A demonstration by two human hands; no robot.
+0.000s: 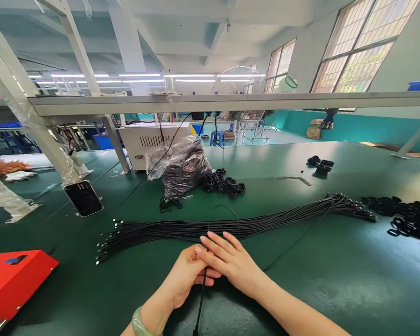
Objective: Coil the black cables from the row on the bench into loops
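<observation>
The left hand [187, 275] was curled nearly closed, its thumb and fingers pinching a black cable [202, 297] whose lower end hung toward the near edge of the view, below the hands. The right hand [236, 266] lay across the left fingertips, its fingers rather straight and only slightly spread; whether it also gripped the cable could not be told, since the meeting point was covered. A pale green bangle [139, 322] circled the left wrist. Just beyond the hands, a long bundle of black cables [175, 229] stretched out to both sides across the green table [133, 298]. Farther beyond them sat a clear plastic bag [187, 170] packed with dark items, with a pile of black rings [227, 184] just to its right. Well to the right of the hands lay a larger heap of black pieces [406, 214]. Well to the left were a red box [24, 280] and, farther away, a phone [83, 198] leaning against a post.
</observation>
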